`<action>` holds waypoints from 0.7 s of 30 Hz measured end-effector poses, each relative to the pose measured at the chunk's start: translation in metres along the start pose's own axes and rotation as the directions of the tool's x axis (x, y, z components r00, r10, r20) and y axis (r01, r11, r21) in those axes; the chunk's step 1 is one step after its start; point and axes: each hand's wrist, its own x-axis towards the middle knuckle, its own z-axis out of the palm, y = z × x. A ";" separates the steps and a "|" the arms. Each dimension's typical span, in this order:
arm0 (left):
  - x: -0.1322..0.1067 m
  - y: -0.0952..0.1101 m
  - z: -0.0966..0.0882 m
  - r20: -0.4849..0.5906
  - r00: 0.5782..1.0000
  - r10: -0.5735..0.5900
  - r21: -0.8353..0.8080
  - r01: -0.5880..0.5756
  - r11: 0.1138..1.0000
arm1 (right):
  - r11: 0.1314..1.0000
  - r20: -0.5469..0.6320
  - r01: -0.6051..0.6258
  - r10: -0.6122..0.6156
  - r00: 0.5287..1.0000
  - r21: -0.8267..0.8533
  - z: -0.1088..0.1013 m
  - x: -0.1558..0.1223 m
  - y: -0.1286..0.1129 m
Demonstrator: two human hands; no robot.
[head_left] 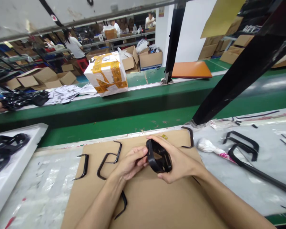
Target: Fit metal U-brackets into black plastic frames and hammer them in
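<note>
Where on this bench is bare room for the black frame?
Bare cardboard sheet lies below the left hand and right hand. Plastic sheeting beside the foam tray is mostly open. Crowded: black strips left of them, and far right.

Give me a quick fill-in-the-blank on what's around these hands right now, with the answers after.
The frame held between the left hand and right hand is ____ in colour. The white parcel is bound with ____ tape. Seen from the head camera, the orange board lies to the ____ of the upright black post.

Missing words: black; yellow; right.
</note>
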 end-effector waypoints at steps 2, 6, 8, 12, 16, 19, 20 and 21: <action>0.001 -0.003 0.004 -0.041 0.999 0.023 -0.017 -0.024 1.000 | 0.999 -0.013 0.007 -0.006 1.000 0.043 -0.001 0.000 0.003; 0.003 -0.003 0.013 -0.060 0.995 0.086 -0.114 -0.092 0.989 | 0.978 -0.045 -0.011 0.021 0.999 0.207 -0.004 0.004 0.009; 0.003 0.000 0.018 -0.036 0.994 0.099 -0.202 -0.105 0.974 | 0.935 -0.059 -0.035 0.059 0.996 0.352 -0.008 0.008 0.006; -0.003 0.007 0.026 0.010 0.994 0.111 -0.311 -0.102 0.945 | 0.861 -0.029 -0.090 0.120 0.992 0.501 -0.015 0.010 -0.013; -0.014 0.013 0.037 0.007 0.993 0.120 -0.285 -0.113 0.952 | 0.900 -0.065 -0.108 0.149 0.987 0.422 -0.017 0.002 -0.035; -0.016 0.019 0.045 0.026 0.993 0.117 -0.256 -0.107 0.961 | 0.920 -0.125 -0.088 0.146 0.981 0.382 -0.012 -0.005 -0.045; -0.016 0.021 0.047 0.031 0.994 0.107 -0.249 -0.096 0.964 | 0.920 -0.147 -0.084 0.150 0.978 0.382 -0.011 -0.007 -0.047; -0.016 0.022 0.049 0.030 0.995 0.098 -0.231 -0.088 0.969 | 0.919 -0.169 -0.081 0.157 0.973 0.386 -0.009 -0.009 -0.049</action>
